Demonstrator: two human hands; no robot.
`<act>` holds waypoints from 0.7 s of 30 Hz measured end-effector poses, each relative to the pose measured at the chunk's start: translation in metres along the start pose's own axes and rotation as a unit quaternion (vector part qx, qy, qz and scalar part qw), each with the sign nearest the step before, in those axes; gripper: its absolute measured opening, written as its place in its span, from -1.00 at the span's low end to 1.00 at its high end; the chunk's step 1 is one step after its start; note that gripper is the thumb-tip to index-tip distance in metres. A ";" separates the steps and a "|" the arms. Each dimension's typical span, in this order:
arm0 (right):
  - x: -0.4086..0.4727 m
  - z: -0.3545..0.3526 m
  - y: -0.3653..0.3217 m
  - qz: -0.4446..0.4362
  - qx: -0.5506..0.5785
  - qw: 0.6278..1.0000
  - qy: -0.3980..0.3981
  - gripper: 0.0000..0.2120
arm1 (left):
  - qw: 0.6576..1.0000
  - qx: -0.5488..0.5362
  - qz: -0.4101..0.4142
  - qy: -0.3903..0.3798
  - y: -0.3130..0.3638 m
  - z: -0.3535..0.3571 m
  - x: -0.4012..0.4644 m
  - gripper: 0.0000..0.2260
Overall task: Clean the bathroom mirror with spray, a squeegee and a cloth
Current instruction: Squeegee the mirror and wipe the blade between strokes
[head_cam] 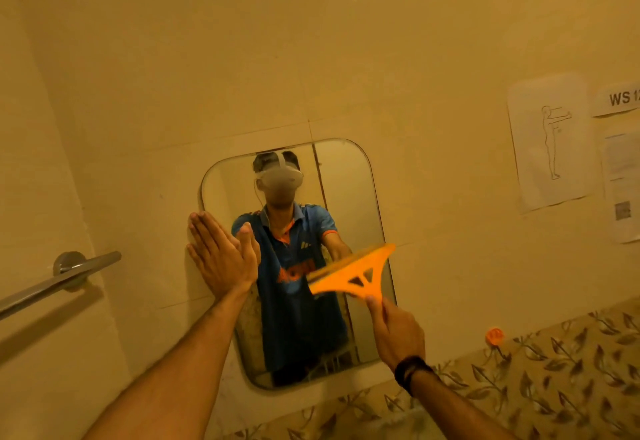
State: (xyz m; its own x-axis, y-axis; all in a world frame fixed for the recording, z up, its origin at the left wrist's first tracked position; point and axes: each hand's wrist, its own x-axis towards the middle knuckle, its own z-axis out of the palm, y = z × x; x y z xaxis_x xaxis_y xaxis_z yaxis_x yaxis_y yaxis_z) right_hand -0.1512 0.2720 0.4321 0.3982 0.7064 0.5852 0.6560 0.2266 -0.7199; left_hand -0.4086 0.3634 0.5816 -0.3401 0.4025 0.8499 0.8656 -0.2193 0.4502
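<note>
Both hands are up at the mirror (346, 180): left hand (221, 259) flat, right hand (394, 329) gripping the orange squeegee (356, 271).

From largest to smallest: I face a cream tiled wall (207, 76) with the rounded mirror fixed on it, and a leaf-patterned tile band (554, 380) runs below at the right. I press my left hand with straight fingers together against the mirror's left edge, partly on the wall. My right hand curls round the squeegee's handle, its blade blurred and laid across the mirror's lower right part. A chrome towel bar (59, 280) sits at the left. 3 paper sheets hang at the right, 1 of them a figure diagram (550, 142). I wear a dark wristband (412, 372) on my right wrist. A small orange hook (494, 335) sits on the tile band.
</note>
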 end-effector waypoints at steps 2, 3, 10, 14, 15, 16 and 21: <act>0.025 -0.010 -0.025 -0.019 0.026 0.998 0.049 -0.47 | 1.000 0.008 0.004 -0.001 -0.005 0.002 -0.005 -0.25; 0.041 -0.016 -0.040 -0.025 0.042 0.996 0.069 -0.50 | 1.000 0.011 0.007 -0.001 -0.006 0.002 -0.007 -0.26; 0.077 -0.016 -0.044 -0.021 0.048 0.997 0.054 -0.45 | 0.998 0.045 0.045 -0.013 -0.027 0.006 -0.031 -0.29; 0.028 0.018 0.008 0.006 0.066 0.997 0.028 -0.38 | 0.998 0.039 0.053 -0.016 -0.034 0.008 -0.043 -0.28; 0.014 0.027 0.021 0.018 0.075 0.997 0.017 -0.39 | 0.998 0.039 0.054 -0.015 -0.036 0.009 -0.045 -0.29; 0.000 0.034 0.033 0.031 0.081 0.996 0.009 -0.41 | 0.998 0.040 0.055 -0.012 -0.037 0.010 -0.047 -0.30; -0.066 0.060 0.074 0.065 0.061 0.996 -0.026 -0.51 | 0.997 0.048 0.061 -0.017 -0.049 0.013 -0.059 -0.31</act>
State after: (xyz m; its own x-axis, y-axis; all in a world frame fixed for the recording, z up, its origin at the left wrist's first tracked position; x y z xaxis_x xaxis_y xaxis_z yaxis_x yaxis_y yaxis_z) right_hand -0.1671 0.2825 0.3179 0.4391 0.7677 0.4668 0.5178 0.2083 -0.8297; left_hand -0.4265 0.3622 0.5056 -0.2195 0.4080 0.8862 0.9311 -0.1836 0.3152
